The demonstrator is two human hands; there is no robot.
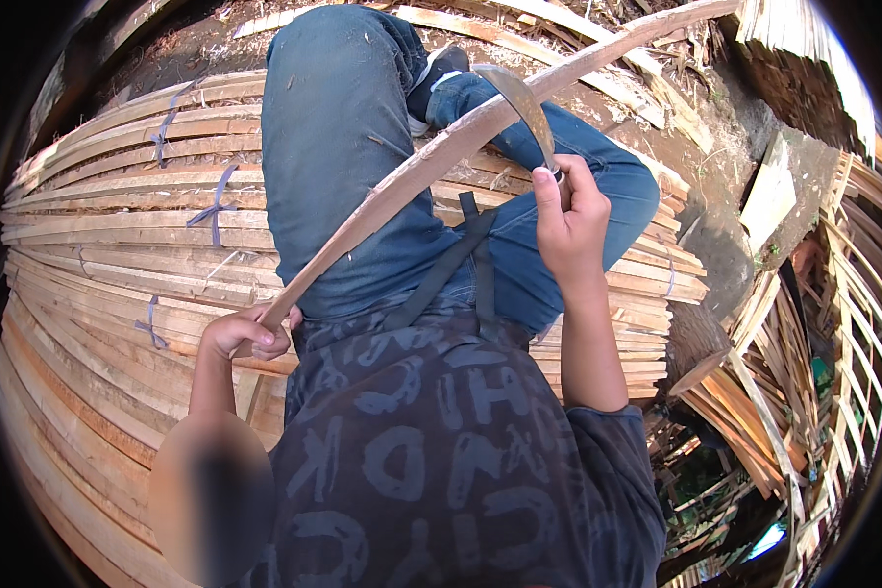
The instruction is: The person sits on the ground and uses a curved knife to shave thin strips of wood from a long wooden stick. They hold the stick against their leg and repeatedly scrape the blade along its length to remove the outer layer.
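My left hand (245, 333) is closed round the near end of a long wooden strip (402, 188). From there the strip slants up across my thighs toward the far right. Raised over my right leg, my right hand (573, 216) grips the handle of a sickle (534, 113), thumb laid along the top. The curved, rust-flecked blade points away and to the left, and its middle overlaps the strip in this view. Whether the edge touches the wood I cannot tell. Most of the handle is hidden by my fingers.
Bundles of sawn wooden strips (127, 230), tied with purple cord (213, 208), lie under and beside me. A cut log (701, 365) and a grey stone (720, 260) are at my right. Beyond them stand slatted bamboo lattice (857, 333) and loose slats (730, 416). Shavings litter the dirt ahead.
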